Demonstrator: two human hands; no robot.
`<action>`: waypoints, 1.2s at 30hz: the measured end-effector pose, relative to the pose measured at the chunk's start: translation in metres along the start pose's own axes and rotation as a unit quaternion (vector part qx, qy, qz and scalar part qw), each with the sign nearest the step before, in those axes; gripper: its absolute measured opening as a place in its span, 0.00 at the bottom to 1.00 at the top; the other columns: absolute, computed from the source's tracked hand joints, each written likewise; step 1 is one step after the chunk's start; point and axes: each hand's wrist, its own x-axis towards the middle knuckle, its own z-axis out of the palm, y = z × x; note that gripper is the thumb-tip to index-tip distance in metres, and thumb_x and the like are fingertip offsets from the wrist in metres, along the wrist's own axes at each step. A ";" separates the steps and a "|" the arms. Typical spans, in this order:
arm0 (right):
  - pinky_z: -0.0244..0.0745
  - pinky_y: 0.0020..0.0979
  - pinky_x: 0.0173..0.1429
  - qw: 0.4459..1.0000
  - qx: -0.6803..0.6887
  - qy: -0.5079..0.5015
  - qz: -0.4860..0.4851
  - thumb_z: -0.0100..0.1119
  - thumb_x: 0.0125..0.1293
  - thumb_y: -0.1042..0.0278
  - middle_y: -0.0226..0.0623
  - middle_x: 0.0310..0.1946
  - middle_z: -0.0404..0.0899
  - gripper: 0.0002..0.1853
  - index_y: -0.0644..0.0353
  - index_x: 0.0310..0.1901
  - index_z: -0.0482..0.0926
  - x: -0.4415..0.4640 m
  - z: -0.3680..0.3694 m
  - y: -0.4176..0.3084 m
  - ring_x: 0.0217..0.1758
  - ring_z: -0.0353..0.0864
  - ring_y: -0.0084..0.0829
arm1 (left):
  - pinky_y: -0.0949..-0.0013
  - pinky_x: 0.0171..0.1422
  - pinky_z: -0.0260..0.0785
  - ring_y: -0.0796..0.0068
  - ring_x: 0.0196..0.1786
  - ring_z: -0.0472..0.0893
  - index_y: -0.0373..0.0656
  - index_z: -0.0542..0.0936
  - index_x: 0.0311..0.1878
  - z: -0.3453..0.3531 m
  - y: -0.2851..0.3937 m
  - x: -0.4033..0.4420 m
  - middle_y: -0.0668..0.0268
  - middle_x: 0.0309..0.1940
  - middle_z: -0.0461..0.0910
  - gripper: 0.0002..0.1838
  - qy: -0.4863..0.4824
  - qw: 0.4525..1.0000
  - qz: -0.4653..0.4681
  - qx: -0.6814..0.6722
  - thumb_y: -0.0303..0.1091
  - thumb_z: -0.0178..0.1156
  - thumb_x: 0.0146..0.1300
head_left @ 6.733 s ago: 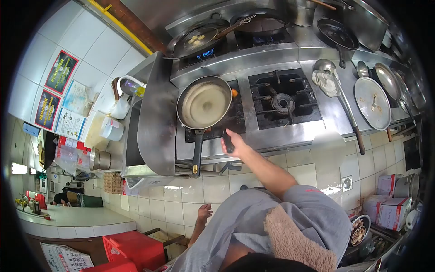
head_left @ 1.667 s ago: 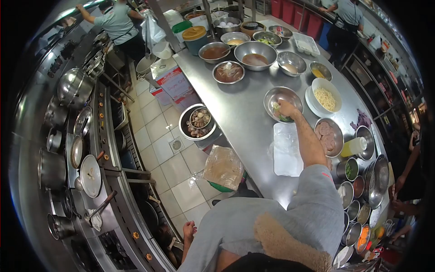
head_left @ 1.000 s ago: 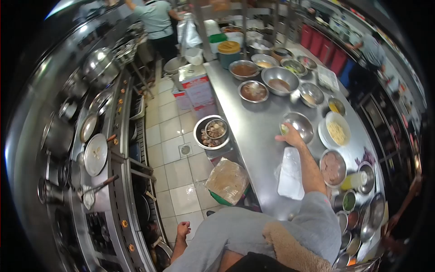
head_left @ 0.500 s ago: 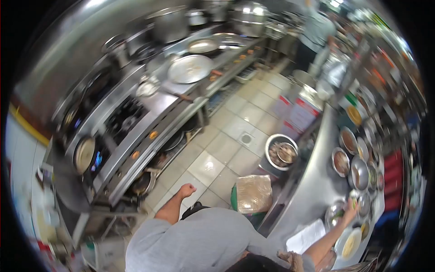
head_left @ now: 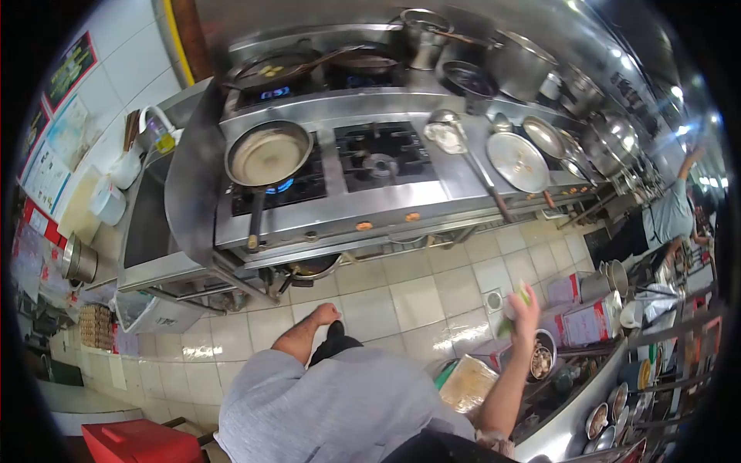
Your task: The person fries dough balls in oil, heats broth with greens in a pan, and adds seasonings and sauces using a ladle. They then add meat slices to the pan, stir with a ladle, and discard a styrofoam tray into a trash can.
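A: What is in the right hand (head_left: pixel 526 315)?
B: It pinches a pale and green piece of vegetable (head_left: pixel 505 327), raised at the right over the tiled floor (head_left: pixel 432 295). Motion blurs the piece, so its exact kind cannot be told.

A: And the left hand (head_left: pixel 326 313)?
B: It hangs low, well apart from the right one, its fingers curled in. Whether anything is inside them cannot be told.

A: What lies close to the raised arm?
B: A wrapped package (head_left: pixel 468 384) just left of the forearm, and a pot of brownish pieces (head_left: pixel 542 360) partly hidden behind the wrist. At the near right, bowls stand on a metal counter (head_left: pixel 557 440).

A: Where is the frying pan (head_left: pixel 268 154)?
B: On the stove (head_left: pixel 324 224), over the left front burner, well apart from both hands. A blue flame (head_left: pixel 284 185) shows beneath it, and its handle points to the near side. Right of it is another burner (head_left: pixel 380 163), then a long-handled ladle (head_left: pixel 480 174) and a round tray (head_left: pixel 515 160).
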 end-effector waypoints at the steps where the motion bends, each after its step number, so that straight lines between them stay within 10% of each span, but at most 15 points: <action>1: 0.69 0.26 0.33 0.994 -0.045 -0.098 -0.036 0.65 0.49 0.69 0.29 0.38 0.73 0.29 0.55 0.55 0.68 0.023 0.046 0.011 0.38 0.73 0.23 | 0.63 0.43 0.71 0.61 0.36 0.79 0.41 0.81 0.28 -0.021 -0.026 -0.005 0.55 0.29 0.80 0.17 -0.013 0.999 -0.044 -0.015 0.48 0.60 0.49; 11: 0.69 0.26 0.22 0.849 -0.123 -0.492 -0.152 0.69 0.47 0.66 0.34 0.27 0.75 0.28 0.61 0.50 0.69 0.041 0.506 -0.028 0.21 0.72 0.21 | 0.63 0.28 0.70 0.66 0.24 0.78 0.36 0.78 0.37 -0.142 -0.179 -0.114 0.56 0.26 0.80 0.15 0.323 0.867 -0.211 -0.314 0.40 0.58 0.55; 17: 0.70 0.38 0.54 0.732 -0.382 -0.458 -0.329 0.70 0.43 0.60 0.46 0.46 0.76 0.34 0.53 0.55 0.69 0.048 0.637 0.000 0.51 0.75 0.42 | 0.70 0.20 0.65 0.73 0.19 0.73 0.41 0.75 0.38 -0.014 -0.241 -0.202 0.66 0.22 0.73 0.15 0.298 0.807 -0.202 -0.468 0.43 0.57 0.58; 19: 0.66 0.40 0.59 0.692 -0.441 -0.467 -0.328 0.70 0.43 0.59 0.46 0.49 0.75 0.35 0.51 0.56 0.69 0.053 0.657 0.012 0.56 0.71 0.45 | 0.61 0.26 0.71 0.64 0.21 0.78 0.45 0.75 0.36 0.024 -0.245 -0.217 0.64 0.22 0.79 0.14 0.110 0.885 -0.346 -0.291 0.46 0.54 0.58; 20: 0.67 0.39 0.58 0.648 -0.470 -0.491 -0.344 0.70 0.42 0.59 0.46 0.47 0.76 0.35 0.52 0.55 0.70 0.061 0.667 0.026 0.54 0.73 0.44 | 0.61 0.25 0.70 0.65 0.21 0.78 0.45 0.75 0.37 0.029 -0.227 -0.229 0.64 0.21 0.78 0.14 0.017 0.964 -0.266 0.016 0.45 0.49 0.60; 23: 0.66 0.38 0.59 0.582 -0.513 -0.530 -0.343 0.68 0.44 0.58 0.45 0.50 0.74 0.34 0.52 0.56 0.69 0.072 0.686 0.043 0.55 0.71 0.44 | 0.62 0.25 0.70 0.66 0.22 0.78 0.44 0.75 0.37 0.064 -0.224 -0.246 0.63 0.20 0.78 0.13 0.021 0.968 -0.246 -0.045 0.44 0.49 0.60; 31: 0.62 0.40 0.61 0.781 -0.346 -0.337 -0.396 0.62 0.53 0.61 0.46 0.49 0.70 0.28 0.54 0.56 0.68 0.052 0.622 0.022 0.57 0.66 0.46 | 0.64 0.24 0.68 0.68 0.24 0.77 0.42 0.75 0.36 0.012 -0.236 -0.172 0.62 0.20 0.76 0.12 0.045 0.979 -0.055 0.193 0.41 0.49 0.61; 33: 0.64 0.43 0.57 0.798 -0.223 -0.339 -0.446 0.62 0.51 0.63 0.45 0.51 0.68 0.25 0.53 0.53 0.70 0.071 0.579 0.027 0.54 0.67 0.47 | 0.66 0.24 0.68 0.70 0.23 0.76 0.42 0.74 0.32 -0.033 -0.226 -0.144 0.63 0.18 0.73 0.10 0.078 0.983 -0.117 -0.118 0.39 0.51 0.59; 36: 0.66 0.37 0.56 0.843 -0.191 -0.306 -0.400 0.62 0.52 0.66 0.44 0.47 0.69 0.22 0.57 0.50 0.72 0.091 0.471 0.014 0.52 0.69 0.45 | 0.69 0.24 0.67 0.73 0.21 0.73 0.42 0.74 0.26 -0.080 -0.174 -0.098 0.66 0.16 0.69 0.08 0.060 0.971 -0.037 -0.227 0.35 0.52 0.57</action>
